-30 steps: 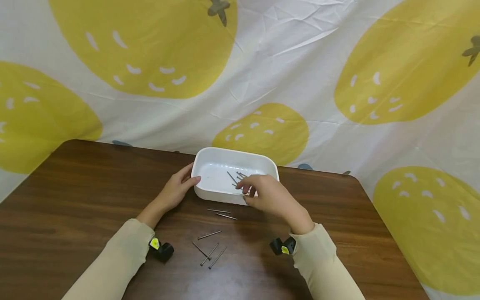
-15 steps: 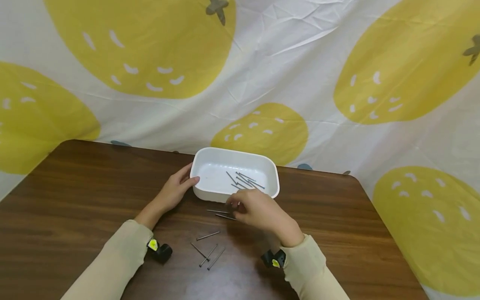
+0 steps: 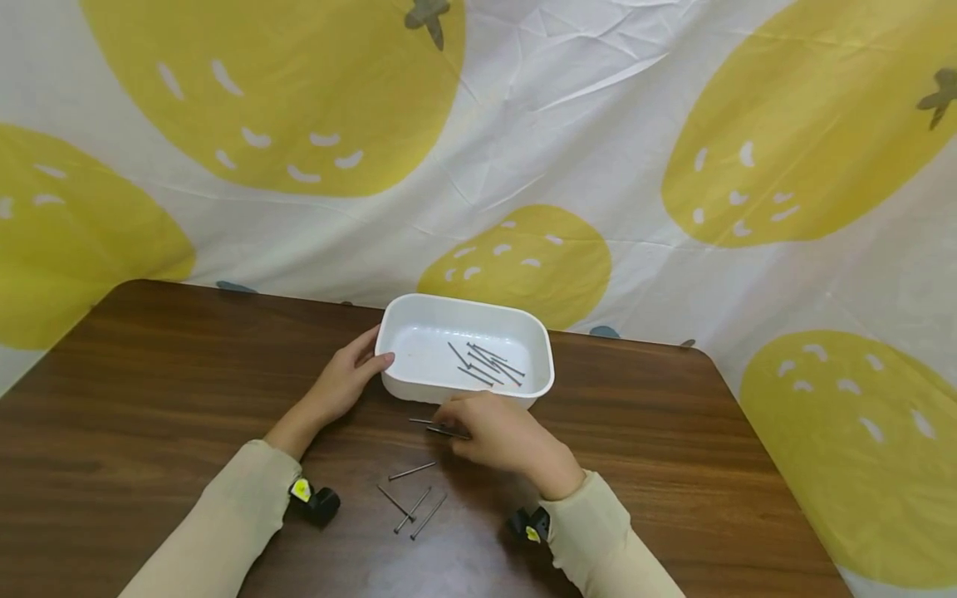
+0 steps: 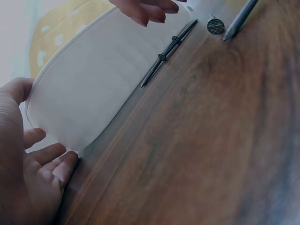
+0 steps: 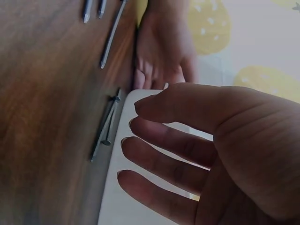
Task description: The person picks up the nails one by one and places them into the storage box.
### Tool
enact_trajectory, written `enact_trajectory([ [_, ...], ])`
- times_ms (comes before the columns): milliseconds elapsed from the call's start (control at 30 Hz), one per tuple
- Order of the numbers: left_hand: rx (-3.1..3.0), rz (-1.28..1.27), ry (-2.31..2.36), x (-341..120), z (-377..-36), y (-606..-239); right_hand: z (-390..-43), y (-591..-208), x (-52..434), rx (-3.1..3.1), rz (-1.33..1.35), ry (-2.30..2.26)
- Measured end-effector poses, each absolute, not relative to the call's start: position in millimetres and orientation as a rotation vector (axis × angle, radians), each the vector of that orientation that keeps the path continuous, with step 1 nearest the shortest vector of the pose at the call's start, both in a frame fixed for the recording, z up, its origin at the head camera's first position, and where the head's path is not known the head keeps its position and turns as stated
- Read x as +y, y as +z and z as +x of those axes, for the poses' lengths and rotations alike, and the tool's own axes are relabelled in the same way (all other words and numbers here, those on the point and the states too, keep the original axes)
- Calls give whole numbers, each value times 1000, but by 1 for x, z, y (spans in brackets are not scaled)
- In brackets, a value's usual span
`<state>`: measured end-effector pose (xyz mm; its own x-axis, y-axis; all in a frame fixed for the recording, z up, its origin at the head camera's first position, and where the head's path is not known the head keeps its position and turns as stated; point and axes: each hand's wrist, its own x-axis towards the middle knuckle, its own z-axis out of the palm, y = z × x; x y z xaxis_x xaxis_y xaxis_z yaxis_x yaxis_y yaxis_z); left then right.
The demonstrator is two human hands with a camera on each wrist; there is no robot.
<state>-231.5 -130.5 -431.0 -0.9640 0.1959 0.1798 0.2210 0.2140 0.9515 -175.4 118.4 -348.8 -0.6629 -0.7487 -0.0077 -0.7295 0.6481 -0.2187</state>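
A white rectangular tub (image 3: pixel 419 349) stands near the table's back edge, with several steel nails (image 3: pixel 489 365) lying in its right half. My left hand (image 3: pixel 332 390) holds the tub's left end, thumb at the rim and fingers against the outer wall. My right hand (image 3: pixel 497 432) hovers just in front of the tub, fingers loosely bent, with nothing between thumb and fingertips in the right wrist view. Right by its fingertips lie two nails, partly covered in the head view; in the right wrist view this nail pair (image 5: pixel 105 131) crosses on the wood.
Closer to me on the brown wooden table (image 3: pixel 187 374) lie a single nail (image 3: pixel 411 471) and a crossing group of three nails (image 3: pixel 428 517). Behind the table hangs a white cloth (image 3: pixel 329 241) with yellow fruit shapes. Small black cameras sit on both wrists.
My right hand has moved out of the tub, toward me and left, down to the two nails in front of it. The nails in the tub are now uncovered. My left hand stays on the tub.
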Motion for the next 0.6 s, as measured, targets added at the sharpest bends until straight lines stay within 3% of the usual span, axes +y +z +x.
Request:
enact_trajectory([
  [600,-2441,-412,-1912,-131,-231,-431,-178,-370,114,2837,-1304,-171],
])
